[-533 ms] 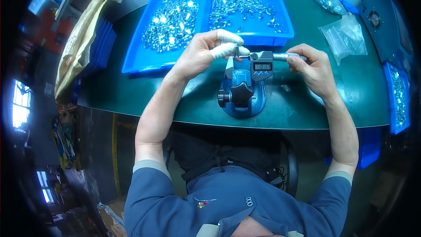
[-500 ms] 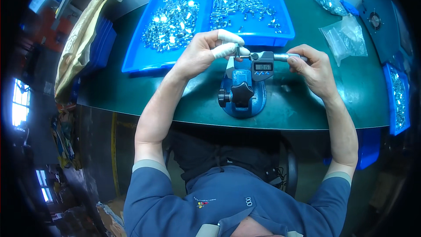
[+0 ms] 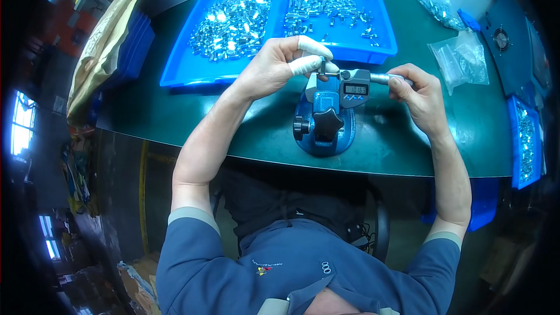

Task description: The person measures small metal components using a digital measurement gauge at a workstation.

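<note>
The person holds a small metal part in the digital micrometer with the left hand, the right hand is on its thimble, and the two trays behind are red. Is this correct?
Not quite: the two trays behind are blue, not red, as the head view shows. The rest holds: the left hand holds a small metal part in the digital micrometer, and the right hand is on its thimble.

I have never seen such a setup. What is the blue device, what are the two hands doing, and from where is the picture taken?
The picture comes from a camera worn on the person's head, looking down, so the arms enter from below. On the green table stands a blue stand clamping a digital micrometer, a measuring tool. The left hand, with white covers on two fingers, holds a small metal part at the tool's measuring end. The right hand grips the tool's knob. Behind are two blue trays of shiny metal parts, and clear plastic bags lie at the right.
</note>
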Demonstrator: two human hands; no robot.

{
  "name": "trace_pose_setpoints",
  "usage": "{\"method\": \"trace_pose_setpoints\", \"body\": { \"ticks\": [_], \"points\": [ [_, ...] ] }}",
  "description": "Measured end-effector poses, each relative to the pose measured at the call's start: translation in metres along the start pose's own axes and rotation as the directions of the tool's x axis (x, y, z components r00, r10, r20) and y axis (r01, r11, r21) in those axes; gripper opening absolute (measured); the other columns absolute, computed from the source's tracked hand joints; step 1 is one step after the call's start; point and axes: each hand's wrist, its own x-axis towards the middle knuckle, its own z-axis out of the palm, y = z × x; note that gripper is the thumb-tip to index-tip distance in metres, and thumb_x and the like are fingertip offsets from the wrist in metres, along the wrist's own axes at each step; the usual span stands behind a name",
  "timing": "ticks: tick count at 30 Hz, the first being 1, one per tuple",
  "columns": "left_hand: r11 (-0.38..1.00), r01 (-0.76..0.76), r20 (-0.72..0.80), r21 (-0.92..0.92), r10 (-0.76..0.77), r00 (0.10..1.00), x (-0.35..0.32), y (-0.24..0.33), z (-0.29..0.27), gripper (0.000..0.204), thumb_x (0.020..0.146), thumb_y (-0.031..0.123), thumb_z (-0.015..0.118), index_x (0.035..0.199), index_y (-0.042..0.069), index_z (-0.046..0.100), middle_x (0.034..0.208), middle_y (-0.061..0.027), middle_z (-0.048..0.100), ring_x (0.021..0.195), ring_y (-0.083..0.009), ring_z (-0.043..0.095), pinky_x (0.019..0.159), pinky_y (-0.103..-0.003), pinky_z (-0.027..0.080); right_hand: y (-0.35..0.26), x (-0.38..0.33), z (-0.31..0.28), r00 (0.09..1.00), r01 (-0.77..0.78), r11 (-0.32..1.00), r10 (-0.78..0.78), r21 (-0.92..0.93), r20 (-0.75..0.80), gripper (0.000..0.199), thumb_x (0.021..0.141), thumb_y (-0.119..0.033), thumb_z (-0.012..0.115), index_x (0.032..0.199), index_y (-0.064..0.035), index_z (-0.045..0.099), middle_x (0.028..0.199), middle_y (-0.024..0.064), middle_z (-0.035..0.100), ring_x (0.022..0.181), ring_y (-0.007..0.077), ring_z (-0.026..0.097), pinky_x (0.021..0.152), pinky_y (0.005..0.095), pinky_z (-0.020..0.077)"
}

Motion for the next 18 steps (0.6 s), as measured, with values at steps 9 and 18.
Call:
{"method": "trace_pose_setpoints", "body": {
  "ticks": [9, 18],
  "points": [
    [1.000, -0.012, 0.006, 0.008, 0.012, 1.000, -0.0011, 0.0003, 0.0000, 0.020, 0.098, 0.016, 0.064, 0.115, 0.008, 0.072, 0.105, -0.0090, 0.074, 0.102, -0.0189, 0.072, 0.092, -0.036, 0.058, 0.0007, -0.0004, 0.0006, 1.000, -0.011, 1.000, 0.011, 0.027, -0.005, 0.024, 0.097, -0.022, 0.068, 0.102, 0.0016, 0.069, 0.076, 0.0020, 0.065, 0.071, 0.0078, 0.060, 0.063, 0.0222, 0.0468],
    [0.999, -0.014, 0.005, -0.031, 0.014, 1.000, -0.0011, 0.0002, -0.0025, 0.021, 0.097, 0.014, 0.065, 0.115, 0.006, 0.071, 0.107, -0.0107, 0.074, 0.102, -0.0205, 0.072, 0.090, -0.036, 0.058, -0.0008, 0.0004, 0.0019, 1.000, 0.009, 1.000, -0.009, 0.023, 0.000, 0.024, 0.098, -0.022, 0.068, 0.103, 0.0022, 0.069, 0.078, 0.0024, 0.065, 0.071, 0.0080, 0.061, 0.064, 0.0224, 0.0482]
  ]
}}
